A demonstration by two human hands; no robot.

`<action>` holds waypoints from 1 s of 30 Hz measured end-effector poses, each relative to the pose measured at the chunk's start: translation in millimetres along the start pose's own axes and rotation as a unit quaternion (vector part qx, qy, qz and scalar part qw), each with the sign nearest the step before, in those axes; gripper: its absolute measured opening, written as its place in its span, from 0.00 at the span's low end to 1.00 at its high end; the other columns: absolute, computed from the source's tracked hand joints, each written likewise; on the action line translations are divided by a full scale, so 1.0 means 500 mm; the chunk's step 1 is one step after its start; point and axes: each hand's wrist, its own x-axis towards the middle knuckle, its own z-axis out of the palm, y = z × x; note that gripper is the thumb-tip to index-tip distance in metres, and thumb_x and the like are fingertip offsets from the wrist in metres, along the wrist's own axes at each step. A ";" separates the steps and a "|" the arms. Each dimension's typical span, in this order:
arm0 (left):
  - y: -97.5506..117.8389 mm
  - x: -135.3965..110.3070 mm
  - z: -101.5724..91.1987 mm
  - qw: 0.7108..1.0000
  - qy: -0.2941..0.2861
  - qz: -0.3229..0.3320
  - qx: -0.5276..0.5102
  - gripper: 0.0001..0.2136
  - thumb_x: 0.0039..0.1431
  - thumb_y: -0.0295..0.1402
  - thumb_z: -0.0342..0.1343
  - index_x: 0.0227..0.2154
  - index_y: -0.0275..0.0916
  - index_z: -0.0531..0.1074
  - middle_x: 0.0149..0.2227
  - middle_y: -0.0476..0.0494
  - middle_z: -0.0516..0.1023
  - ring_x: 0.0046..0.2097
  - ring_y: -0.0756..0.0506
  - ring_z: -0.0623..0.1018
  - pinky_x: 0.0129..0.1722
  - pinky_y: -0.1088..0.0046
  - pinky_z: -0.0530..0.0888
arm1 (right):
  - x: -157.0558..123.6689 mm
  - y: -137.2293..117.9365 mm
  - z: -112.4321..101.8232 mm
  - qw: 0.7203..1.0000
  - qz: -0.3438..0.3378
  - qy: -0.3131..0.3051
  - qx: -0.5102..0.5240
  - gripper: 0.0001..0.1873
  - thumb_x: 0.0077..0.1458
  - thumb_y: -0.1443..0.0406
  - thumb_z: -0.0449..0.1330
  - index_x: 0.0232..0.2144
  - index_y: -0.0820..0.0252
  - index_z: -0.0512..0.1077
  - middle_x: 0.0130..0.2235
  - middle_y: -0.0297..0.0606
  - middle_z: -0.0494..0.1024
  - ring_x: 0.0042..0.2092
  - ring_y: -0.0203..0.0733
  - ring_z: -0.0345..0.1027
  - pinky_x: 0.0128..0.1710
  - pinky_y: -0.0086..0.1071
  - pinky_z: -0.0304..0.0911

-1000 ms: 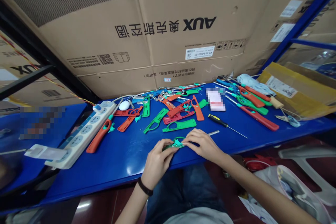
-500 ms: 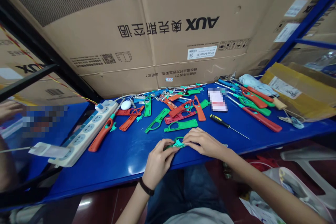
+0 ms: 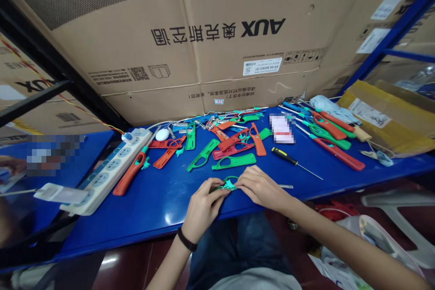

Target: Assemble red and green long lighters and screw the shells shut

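Near the table's front edge lies a green stick lighter (image 3: 229,184) with a teal trigger part, partly hidden by my fingers. My left hand (image 3: 204,204) is closed on its left end, thumb and fingertips pinching the handle. From the other side my right hand (image 3: 263,190) pinches at the teal part, its fingers bunched together. A thin metal strip or rod (image 3: 287,186) shows beyond my right hand; whether it joins the lighter cannot be seen. Just behind my hands lies a green handle shell (image 3: 238,161).
Red and green lighter shells (image 3: 204,155) lie behind my hands. A screwdriver (image 3: 285,156) and several long-nosed lighters (image 3: 340,153) are at right. At left stand a power strip (image 3: 112,170) and an orange lighter (image 3: 129,176). A large cardboard box (image 3: 204,63) forms the back.
My right hand has shifted slightly left and its fingers have drawn closer together. More of the metal strip shows right of it. My left hand keeps its hold.
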 end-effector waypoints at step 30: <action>0.001 -0.005 -0.011 0.999 0.012 0.014 0.030 0.08 0.62 0.29 0.52 0.40 0.42 0.75 0.42 0.42 0.75 0.45 0.46 0.77 0.47 0.66 0.76 | -0.018 0.019 -0.070 0.989 0.141 -0.029 0.038 0.12 0.60 0.58 0.57 0.43 0.57 0.69 0.44 0.40 0.75 0.47 0.44 0.67 0.48 0.39 0.61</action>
